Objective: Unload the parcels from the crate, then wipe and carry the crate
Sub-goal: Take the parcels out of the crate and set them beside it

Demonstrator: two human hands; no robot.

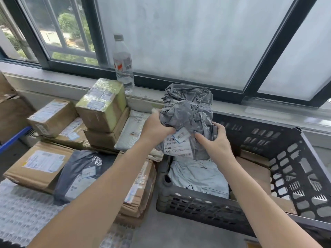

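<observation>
A dark grey slotted plastic crate [200, 206] stands at the right, below the window sill. Above its far left corner a crumpled grey plastic-bag parcel [188, 111] with a white shipping label is held up. My left hand [155, 127] grips its left side and my right hand [217, 140] grips its lower right, index finger stretched along the bag. Inside the crate lies a pale blue-white mailer bag [195, 176] on brown cardboard [254, 174].
Left of the crate lie unloaded parcels: stacked cardboard boxes [102, 106], a flat box [35, 167], a dark mailer bag [78, 174], a white padded mailer [132, 131]. A water bottle [123, 63] stands on the window sill. Bubble wrap [23, 212] covers the near left.
</observation>
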